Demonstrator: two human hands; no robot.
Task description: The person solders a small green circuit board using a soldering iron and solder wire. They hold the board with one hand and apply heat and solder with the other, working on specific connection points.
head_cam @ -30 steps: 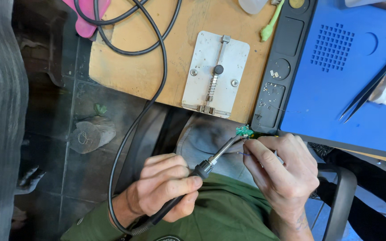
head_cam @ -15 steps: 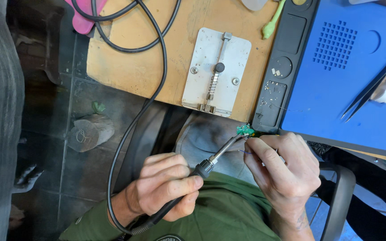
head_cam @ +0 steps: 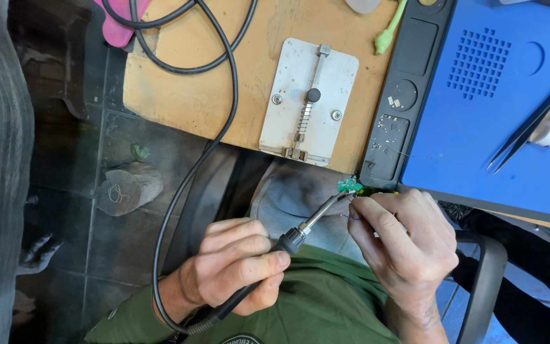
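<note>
My left hand [head_cam: 233, 267] grips the black handle of a soldering iron [head_cam: 307, 226]; its metal tip points up and right at a small green circuit board [head_cam: 350, 186]. My right hand [head_cam: 402, 239] pinches that board at its fingertips, just below the edge of the wooden table [head_cam: 186, 95]. A thin blue wire [head_cam: 350, 217] shows near my right fingers. The iron's black cable [head_cam: 186, 185] runs from my left wrist up across the table.
A metal board-holder plate [head_cam: 307, 102] lies on the table. To the right sit a black parts tray [head_cam: 399, 102] and a blue work mat [head_cam: 498, 108] with black tweezers [head_cam: 529, 134]. A chair armrest [head_cam: 482, 286] is at lower right.
Both hands stay almost still at the board; the view has shifted slightly. The iron's tip remains at the green board.
</note>
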